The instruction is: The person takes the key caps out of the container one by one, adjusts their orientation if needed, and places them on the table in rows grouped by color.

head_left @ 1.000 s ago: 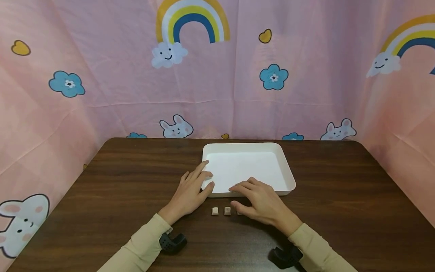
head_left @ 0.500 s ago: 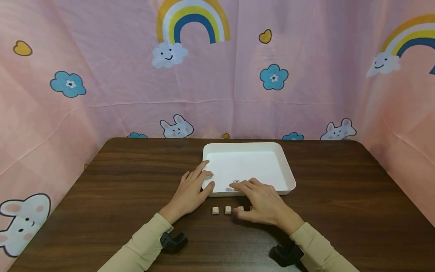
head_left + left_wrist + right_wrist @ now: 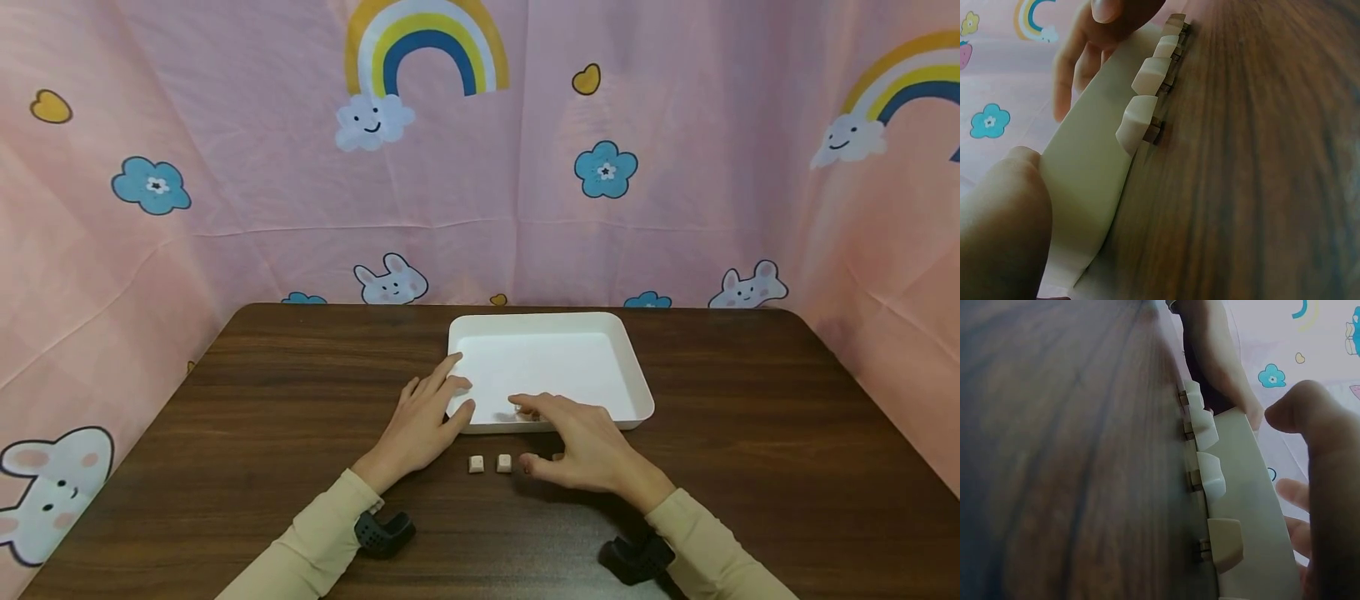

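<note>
My left hand (image 3: pixel 420 425) rests at the left side of a white tray (image 3: pixel 633 375), fingers spread over its rim. Its thumb (image 3: pixel 1010 219) lies along the tray's front corner in the left wrist view. My right hand (image 3: pixel 581 442) reaches over the front rim, fingers slightly bent and thumb held apart below them. A small pale piece (image 3: pixel 518 408) shows inside the tray, partly hidden by the right fingers. In front of the tray stands a row of beige keycaps with stems; one keycap (image 3: pixel 476 464) is leftmost, another keycap (image 3: pixel 504 463) beside it. The right hand hides others, seen as keycaps (image 3: pixel 1225 544) in the right wrist view.
A dark wooden table (image 3: pixel 300 375) lies beneath everything. Behind and at both sides hangs a pink curtain (image 3: pixel 465 183) with rainbows, flowers and rabbits. Black wrist devices (image 3: pixel 384 535) sit under both forearms.
The right thumb has shifted slightly right, and the hand now covers the third keycap. The right fingertips now cover more of the small piece in the tray. The left hand stays put.
</note>
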`<action>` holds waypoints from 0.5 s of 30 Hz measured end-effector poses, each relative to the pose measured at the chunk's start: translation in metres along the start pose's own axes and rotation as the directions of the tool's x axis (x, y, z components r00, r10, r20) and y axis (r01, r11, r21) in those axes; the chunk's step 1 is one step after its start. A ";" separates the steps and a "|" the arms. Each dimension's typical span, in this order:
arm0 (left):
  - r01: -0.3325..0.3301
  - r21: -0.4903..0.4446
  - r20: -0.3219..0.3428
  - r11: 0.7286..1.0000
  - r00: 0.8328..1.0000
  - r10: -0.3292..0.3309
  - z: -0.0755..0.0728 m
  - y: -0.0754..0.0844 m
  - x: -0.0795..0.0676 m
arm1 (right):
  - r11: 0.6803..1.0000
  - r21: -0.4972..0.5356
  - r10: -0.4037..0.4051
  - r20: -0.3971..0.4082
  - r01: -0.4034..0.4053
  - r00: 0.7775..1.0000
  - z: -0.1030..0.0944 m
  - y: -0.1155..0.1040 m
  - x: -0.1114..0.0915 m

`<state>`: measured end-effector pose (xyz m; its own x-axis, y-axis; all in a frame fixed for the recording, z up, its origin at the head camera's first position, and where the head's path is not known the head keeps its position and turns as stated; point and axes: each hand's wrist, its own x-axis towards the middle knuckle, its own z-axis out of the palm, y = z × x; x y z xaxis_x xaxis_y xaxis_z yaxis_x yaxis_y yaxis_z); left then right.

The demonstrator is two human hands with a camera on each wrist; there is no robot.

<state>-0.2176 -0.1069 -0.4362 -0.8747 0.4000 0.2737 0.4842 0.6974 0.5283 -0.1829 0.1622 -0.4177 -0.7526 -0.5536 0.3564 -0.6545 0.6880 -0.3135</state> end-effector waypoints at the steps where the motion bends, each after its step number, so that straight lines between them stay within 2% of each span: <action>1: -0.002 0.001 -0.003 1.000 1.000 0.002 0.000 0.000 0.000 | 1.000 0.004 -0.001 -0.002 0.001 1.000 0.000 0.001 0.000; 15: -0.007 0.003 0.002 1.000 1.000 0.007 0.001 -0.001 0.000 | 0.992 0.117 -0.034 -0.070 0.042 0.997 0.001 0.005 -0.002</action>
<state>-0.2179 -0.1072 -0.4371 -0.8711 0.4060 0.2761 0.4906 0.6960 0.5243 -0.1853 0.1666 -0.4206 -0.7232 -0.5426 0.4273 -0.6894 0.6044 -0.3993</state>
